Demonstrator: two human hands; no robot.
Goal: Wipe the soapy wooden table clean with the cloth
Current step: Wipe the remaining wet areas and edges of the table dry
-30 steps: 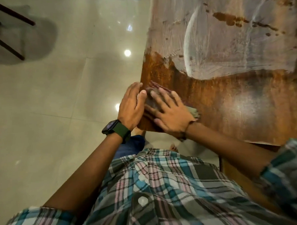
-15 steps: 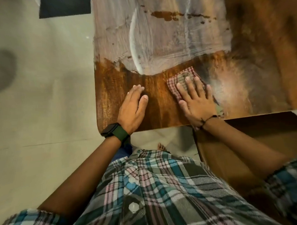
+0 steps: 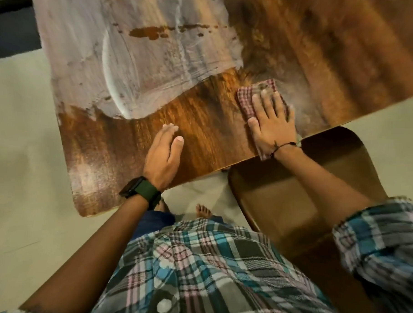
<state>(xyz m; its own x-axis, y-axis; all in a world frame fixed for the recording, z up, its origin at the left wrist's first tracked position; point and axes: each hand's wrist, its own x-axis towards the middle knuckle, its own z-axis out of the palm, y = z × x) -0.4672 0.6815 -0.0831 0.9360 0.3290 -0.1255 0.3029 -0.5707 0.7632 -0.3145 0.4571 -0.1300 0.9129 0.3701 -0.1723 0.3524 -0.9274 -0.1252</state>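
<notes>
The wooden table (image 3: 211,132) fills the upper half of the head view. A broad patch of white soap film (image 3: 137,64) covers its far left part; the near strip and the right side show bare brown wood. A red-checked cloth (image 3: 247,95) lies near the table's front edge. My right hand (image 3: 272,122) presses flat on it with straight, spread fingers and hides most of it. My left hand (image 3: 164,155), with a green-strapped watch on the wrist, rests flat on the bare wood left of the cloth, apart from it.
A brown chair seat (image 3: 296,188) stands under the table's front edge at the right, below my right arm. Pale tiled floor (image 3: 23,164) lies to the left. A dark mat (image 3: 11,34) sits at the top left. My bare feet (image 3: 203,211) show below the table edge.
My right hand has slid the cloth rightward along the front edge, away from my left hand. The left hand stays flat on the wood. The view has swung right.
</notes>
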